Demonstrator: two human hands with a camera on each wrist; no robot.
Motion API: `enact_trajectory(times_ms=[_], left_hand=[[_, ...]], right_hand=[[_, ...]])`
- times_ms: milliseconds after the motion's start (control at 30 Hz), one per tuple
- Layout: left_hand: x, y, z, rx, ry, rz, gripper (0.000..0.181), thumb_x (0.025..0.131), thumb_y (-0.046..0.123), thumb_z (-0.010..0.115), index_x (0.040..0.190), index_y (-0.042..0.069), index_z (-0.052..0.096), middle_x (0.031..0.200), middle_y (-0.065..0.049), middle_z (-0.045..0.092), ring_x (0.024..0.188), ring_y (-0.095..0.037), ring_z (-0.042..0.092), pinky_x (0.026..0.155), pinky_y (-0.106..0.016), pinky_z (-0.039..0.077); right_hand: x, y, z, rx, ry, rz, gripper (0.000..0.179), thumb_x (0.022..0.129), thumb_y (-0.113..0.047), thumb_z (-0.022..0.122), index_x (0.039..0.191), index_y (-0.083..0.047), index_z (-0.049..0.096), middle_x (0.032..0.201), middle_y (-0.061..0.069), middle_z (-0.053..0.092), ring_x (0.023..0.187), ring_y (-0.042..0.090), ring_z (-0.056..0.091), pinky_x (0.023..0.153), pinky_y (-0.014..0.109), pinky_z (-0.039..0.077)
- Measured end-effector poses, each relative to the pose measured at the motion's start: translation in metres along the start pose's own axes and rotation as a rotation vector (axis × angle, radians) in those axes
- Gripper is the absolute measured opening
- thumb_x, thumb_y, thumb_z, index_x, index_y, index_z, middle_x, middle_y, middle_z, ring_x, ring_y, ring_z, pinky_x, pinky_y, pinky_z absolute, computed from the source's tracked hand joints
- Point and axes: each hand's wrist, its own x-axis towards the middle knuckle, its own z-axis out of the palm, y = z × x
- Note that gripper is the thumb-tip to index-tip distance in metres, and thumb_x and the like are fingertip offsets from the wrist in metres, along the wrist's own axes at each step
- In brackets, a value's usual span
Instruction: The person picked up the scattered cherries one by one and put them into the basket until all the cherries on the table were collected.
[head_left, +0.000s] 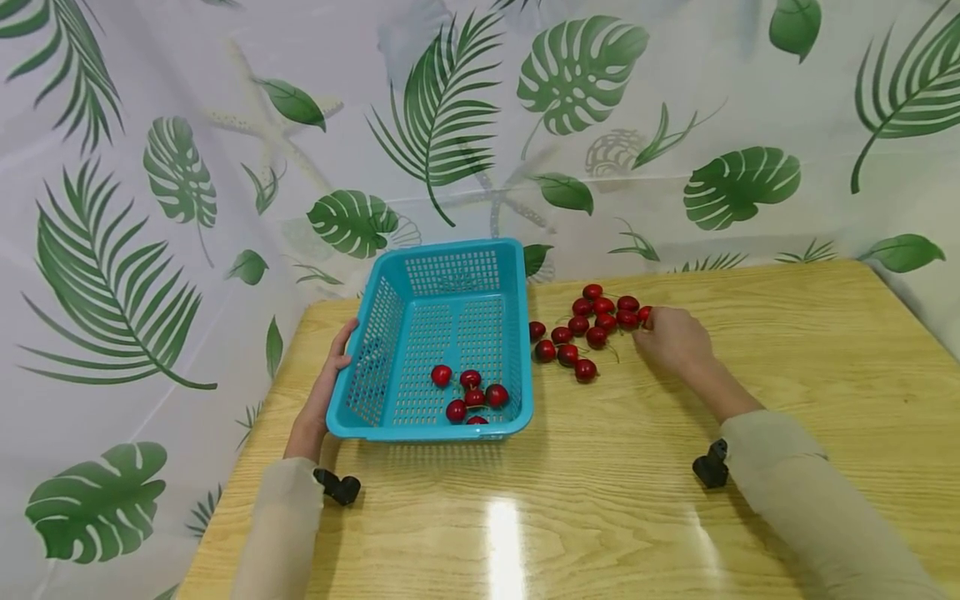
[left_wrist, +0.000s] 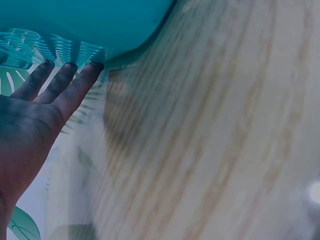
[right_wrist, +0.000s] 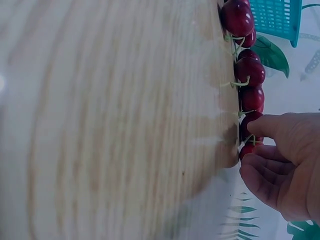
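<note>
We see glossy dark-red cherries in two places: a loose cluster (head_left: 596, 337) on the wood-grain table (head_left: 615, 508), just right of the turquoise perforated basket (head_left: 522, 333), and a few cherries (head_left: 497, 396) at the near right of its floor. We judge each fruit light, firm and slippery, likely to roll if nudged, and easily bruised if real; a gentle pinch on its round sides suits it better than a tug on the thin stem (right_wrist: 246, 81). The basket looks like light, slightly flexible plastic, best held by its rim or side.

Our left hand (head_left: 322, 396) has its fingers extended against the basket's left side, bracing it rather than clenching. Our right hand (head_left: 678, 340) has thumb and bent fingers gathered around the cluster's rightmost cherry (head_left: 645, 313), seemingly pinching it; how firmly, we cannot tell.
</note>
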Motion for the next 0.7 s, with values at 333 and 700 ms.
enact_trajectory(times_ms=[333,700], left_hand=[[-0.003,0.008,0.007,-0.034,-0.07,0.092,0.068,0.094,0.019,0.045,0.158,0.027,0.026,0.165,0.004,0.015,0.142,-0.021,0.029,0.107,-0.034,0.034],[0.034,-0.122,-0.119,-0.017,-0.086,0.177,0.082,0.085,0.016,0.058,0.159,0.018,0.024,0.166,0.0,0.013,0.147,-0.021,0.02,0.108,-0.029,0.032]], right_hand=[[-0.004,0.01,0.002,-0.009,-0.007,-0.03,0.039,0.092,-0.007,0.048,0.058,-0.016,0.033,0.052,-0.006,0.021,0.05,0.009,0.016,0.046,0.025,0.02],[-0.01,0.015,-0.009,0.062,0.007,-0.029,0.042,0.085,-0.002,0.049,0.054,-0.019,0.027,0.052,-0.007,0.016,0.052,0.01,0.013,0.047,0.025,0.016]])
